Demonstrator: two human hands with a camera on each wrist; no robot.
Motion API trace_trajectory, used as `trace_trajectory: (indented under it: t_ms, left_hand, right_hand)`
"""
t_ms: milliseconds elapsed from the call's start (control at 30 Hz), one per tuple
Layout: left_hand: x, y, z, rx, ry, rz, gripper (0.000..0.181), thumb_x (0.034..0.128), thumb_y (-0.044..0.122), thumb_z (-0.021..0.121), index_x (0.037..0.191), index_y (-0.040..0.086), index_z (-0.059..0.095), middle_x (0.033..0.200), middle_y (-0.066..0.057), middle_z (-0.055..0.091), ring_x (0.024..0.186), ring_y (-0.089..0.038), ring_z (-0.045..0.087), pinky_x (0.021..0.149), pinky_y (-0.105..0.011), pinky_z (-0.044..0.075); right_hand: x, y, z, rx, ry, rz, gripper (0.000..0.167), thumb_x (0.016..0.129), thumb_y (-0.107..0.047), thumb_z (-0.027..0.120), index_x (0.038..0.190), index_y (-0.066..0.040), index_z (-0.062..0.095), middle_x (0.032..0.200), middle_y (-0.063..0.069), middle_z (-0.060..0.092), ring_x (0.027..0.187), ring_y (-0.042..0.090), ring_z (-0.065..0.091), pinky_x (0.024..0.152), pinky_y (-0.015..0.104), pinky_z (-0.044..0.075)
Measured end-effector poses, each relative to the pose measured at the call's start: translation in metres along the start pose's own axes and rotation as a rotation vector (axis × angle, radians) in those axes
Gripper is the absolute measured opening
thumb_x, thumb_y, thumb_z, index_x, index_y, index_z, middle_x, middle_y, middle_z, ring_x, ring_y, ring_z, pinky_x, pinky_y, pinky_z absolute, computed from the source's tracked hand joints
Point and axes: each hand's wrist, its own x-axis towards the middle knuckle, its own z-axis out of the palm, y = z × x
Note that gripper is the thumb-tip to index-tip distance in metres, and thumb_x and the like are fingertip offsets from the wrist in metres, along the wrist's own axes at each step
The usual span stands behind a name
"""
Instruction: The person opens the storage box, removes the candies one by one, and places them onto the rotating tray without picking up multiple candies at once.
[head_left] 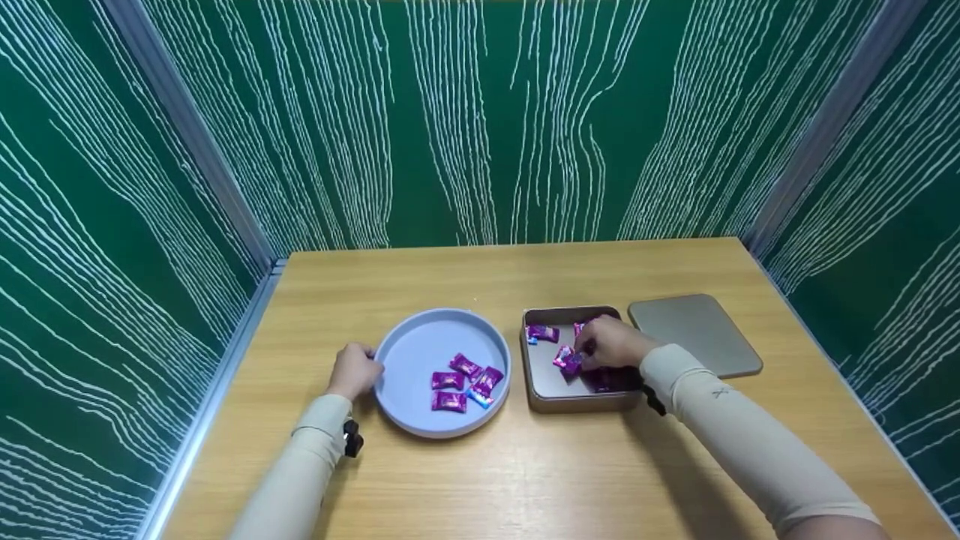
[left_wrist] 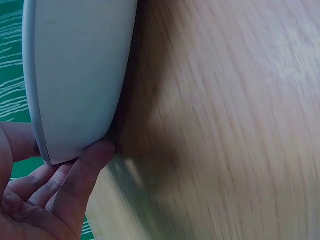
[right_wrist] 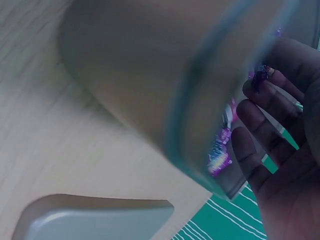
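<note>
At the left side of a round light-blue tray (head_left: 397, 397), my left hand (head_left: 355, 370) grips the rim, thumb over the edge and fingers against the outer wall (left_wrist: 82, 75). Several purple wrapped candies (head_left: 448, 402) lie in the tray's right half. My right hand (head_left: 613, 342) reaches into a square metal tin (head_left: 581, 405). Its fingertips pinch a purple candy (head_left: 571, 363), seen as a dark wrapper (right_wrist: 260, 77) in the right wrist view. Other candies (head_left: 543, 333) lie in the tin, some hidden under the hand.
The tin's flat grey lid (head_left: 697, 334) lies on the wooden table (head_left: 480, 480) right of the tin. Green walls with white lines (head_left: 450, 120) stand behind and at both sides. A narrow strip of table separates tray and tin.
</note>
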Motion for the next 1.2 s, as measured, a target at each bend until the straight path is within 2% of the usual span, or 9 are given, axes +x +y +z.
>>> trace_trajectory:
  t_ms: [100, 200, 367, 467, 600, 800, 1033, 1200]
  left_hand:
    - [0.0, 0.0, 0.0, 0.001, 0.002, -0.009, 0.023, 0.0884, -0.001, 0.062, 0.104, -0.007, 0.078, 0.093, -0.017, 0.075, 0.075, -0.02, 0.067, 0.059, -0.024, 0.057]
    - [0.001, -0.001, 0.001, 0.001, 0.004, -0.006, 0.025, 0.0888, -0.001, 0.062, 0.106, -0.008, 0.077, 0.095, -0.019, 0.076, 0.075, -0.02, 0.067, 0.059, -0.024, 0.057]
    - [0.0, -0.001, 0.002, 0.025, 0.021, 0.023, 0.019, 0.0869, 0.0, 0.059, 0.093, -0.004, 0.077, 0.082, -0.011, 0.071, 0.07, -0.02, 0.063, 0.054, -0.022, 0.049]
    - [0.0, 0.0, 0.001, 0.034, 0.024, 0.034, 0.017, 0.0864, 0.0, 0.059, 0.088, -0.002, 0.076, 0.079, -0.008, 0.069, 0.07, -0.02, 0.061, 0.054, -0.022, 0.046]
    - [-0.001, 0.0, 0.001, 0.033, 0.02, 0.034, 0.016, 0.0865, 0.0, 0.06, 0.088, -0.002, 0.076, 0.08, -0.008, 0.069, 0.072, -0.02, 0.062, 0.055, -0.022, 0.047]
    - [-0.002, 0.0, 0.001, 0.031, 0.021, 0.025, 0.014, 0.0878, 0.0, 0.061, 0.086, -0.001, 0.075, 0.08, -0.009, 0.068, 0.072, -0.021, 0.062, 0.055, -0.023, 0.049]
    - [-0.001, -0.001, 0.002, 0.016, 0.013, 0.009, 0.015, 0.0884, -0.002, 0.061, 0.09, -0.003, 0.076, 0.083, -0.01, 0.069, 0.074, -0.021, 0.064, 0.057, -0.024, 0.052]
    - [-0.002, -0.001, 0.002, 0.01, 0.011, 0.01, 0.019, 0.0882, -0.002, 0.061, 0.096, -0.006, 0.077, 0.088, -0.013, 0.072, 0.077, -0.022, 0.066, 0.061, -0.026, 0.056]
  right_hand:
    - [0.001, -0.003, -0.007, 0.01, 0.016, 0.02, 0.013, 0.079, -0.006, 0.092, 0.09, -0.006, 0.084, 0.086, 0.004, 0.08, 0.08, 0.017, 0.069, 0.079, 0.041, 0.062]
    - [0.001, -0.007, -0.015, 0.021, 0.025, 0.038, 0.013, 0.08, -0.004, 0.09, 0.091, -0.004, 0.083, 0.09, 0.008, 0.08, 0.082, 0.02, 0.07, 0.079, 0.044, 0.062]
    - [0.003, -0.014, -0.027, 0.06, 0.031, 0.111, 0.019, 0.083, -0.002, 0.086, 0.101, 0.0, 0.082, 0.105, 0.018, 0.081, 0.096, 0.033, 0.074, 0.091, 0.055, 0.063]
    - [0.006, -0.017, -0.032, 0.081, 0.038, 0.141, 0.022, 0.084, -0.004, 0.086, 0.105, 0.001, 0.082, 0.109, 0.019, 0.081, 0.1, 0.036, 0.074, 0.094, 0.057, 0.063]
    - [0.012, -0.025, -0.038, 0.106, 0.038, 0.158, 0.025, 0.086, -0.007, 0.086, 0.108, 0.002, 0.081, 0.109, 0.019, 0.081, 0.1, 0.035, 0.074, 0.093, 0.055, 0.063]
    - [0.024, -0.037, -0.042, 0.156, 0.054, 0.201, 0.024, 0.088, -0.008, 0.085, 0.112, -0.002, 0.081, 0.11, 0.016, 0.08, 0.098, 0.029, 0.073, 0.091, 0.049, 0.065]
    - [0.037, -0.05, -0.042, 0.164, 0.099, 0.111, 0.025, 0.087, -0.007, 0.085, 0.11, 0.0, 0.081, 0.105, 0.017, 0.08, 0.092, 0.027, 0.073, 0.086, 0.046, 0.066]
    - [0.048, -0.06, -0.037, 0.165, 0.117, 0.087, 0.023, 0.087, -0.009, 0.086, 0.109, -0.001, 0.082, 0.102, 0.015, 0.081, 0.089, 0.024, 0.072, 0.084, 0.044, 0.066]
